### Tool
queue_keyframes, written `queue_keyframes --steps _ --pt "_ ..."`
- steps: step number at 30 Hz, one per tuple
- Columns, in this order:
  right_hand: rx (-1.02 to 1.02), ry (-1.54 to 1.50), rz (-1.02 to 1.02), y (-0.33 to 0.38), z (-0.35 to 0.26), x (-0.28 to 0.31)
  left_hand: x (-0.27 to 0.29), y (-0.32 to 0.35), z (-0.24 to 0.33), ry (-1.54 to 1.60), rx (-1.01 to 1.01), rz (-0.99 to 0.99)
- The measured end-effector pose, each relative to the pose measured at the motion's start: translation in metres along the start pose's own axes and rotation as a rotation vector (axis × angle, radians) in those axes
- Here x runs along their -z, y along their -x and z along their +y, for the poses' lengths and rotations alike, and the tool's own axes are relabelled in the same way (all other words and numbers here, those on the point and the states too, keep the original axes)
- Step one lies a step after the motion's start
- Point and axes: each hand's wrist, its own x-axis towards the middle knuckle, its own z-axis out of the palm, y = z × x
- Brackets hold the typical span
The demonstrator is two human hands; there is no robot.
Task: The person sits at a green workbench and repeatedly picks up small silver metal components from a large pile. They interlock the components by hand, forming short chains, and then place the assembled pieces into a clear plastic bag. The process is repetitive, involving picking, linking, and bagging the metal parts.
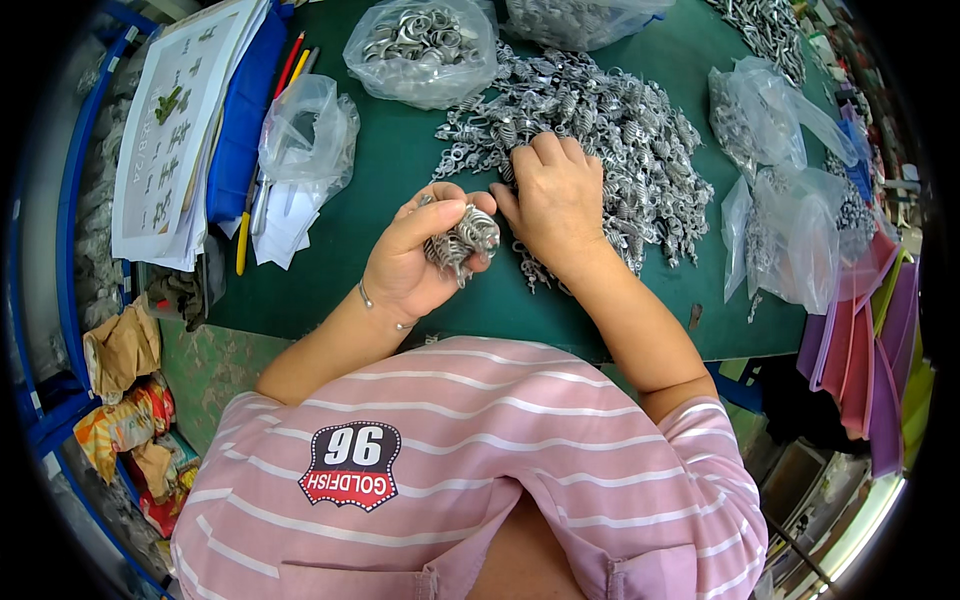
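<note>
My left hand (405, 255) is closed round a bunch of silver-grey spiral metal pieces (464, 242), held just above the green table with the thumb on top. A large pile of similar small metal pieces (635, 150), several with coils and end loops, spreads across the table beyond my hands. At the pile's near left side, my right hand (557, 205) rests palm down, fingers bent into the pieces and thumb pointing left towards my left hand. Its fingertips are hidden, so what they pinch cannot be made out.
Clear plastic bags of metal parts stand at the back (420, 55) and right (795, 240). On the left lie printed sheets (175, 130), a blue tray (245, 120), pencils, white paper and a crumpled plastic bag (308, 135). The green table's (330, 265) near edge runs before my torso.
</note>
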Motion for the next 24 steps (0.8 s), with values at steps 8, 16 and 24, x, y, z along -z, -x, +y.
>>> queue_keyframes --steps 8,16,24 --pt "0.031 -0.509 0.221 0.009 0.01 0.005 -0.019 -0.001 -0.005 0.194 -0.004 0.116" --pt "-0.284 -1.121 -0.059 0.033 0.008 0.032 -0.016 -0.007 -0.005 -0.318 0.048 0.203" --pt "0.036 -0.859 0.05 0.031 0.009 0.042 -0.029 -0.006 -0.008 -0.402 0.023 0.293"
